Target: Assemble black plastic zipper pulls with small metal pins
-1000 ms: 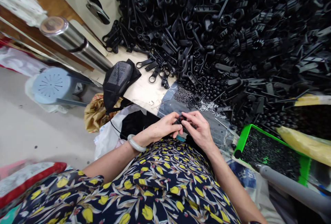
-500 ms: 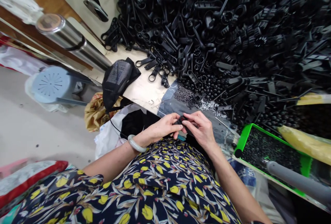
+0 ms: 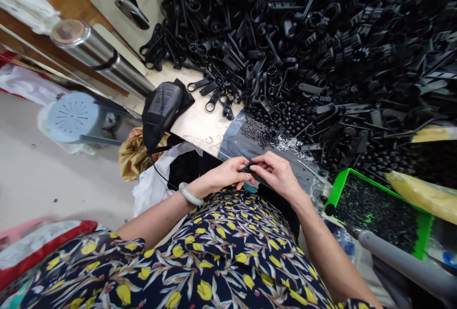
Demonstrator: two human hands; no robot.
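Both my hands meet at the table's near edge around a small black plastic part (image 3: 246,168). My left hand (image 3: 228,173) has its thumb and fingers closed on the part's left side. From the other side, the thumb and fingertips of my right hand (image 3: 273,170) pinch the same part, hiding much of it. Just beyond my hands lie a cluster of silver pins (image 3: 287,144), tiny dark pieces (image 3: 255,129) and black beads (image 3: 294,117). A thin metal rod (image 3: 309,169) rests on the grey sheet to the right of my right hand.
A large heap of black plastic parts (image 3: 250,28) covers the back of the table. At right stands a green tray (image 3: 337,190) of small black pieces, with a grey cylinder (image 3: 396,256) before it. Leftward are a black mesh pouch (image 3: 164,109) and a steel flask (image 3: 93,49).
My fingers have shifted slightly on the black part, which shows at a somewhat different angle. My right forearm sits a little further right.
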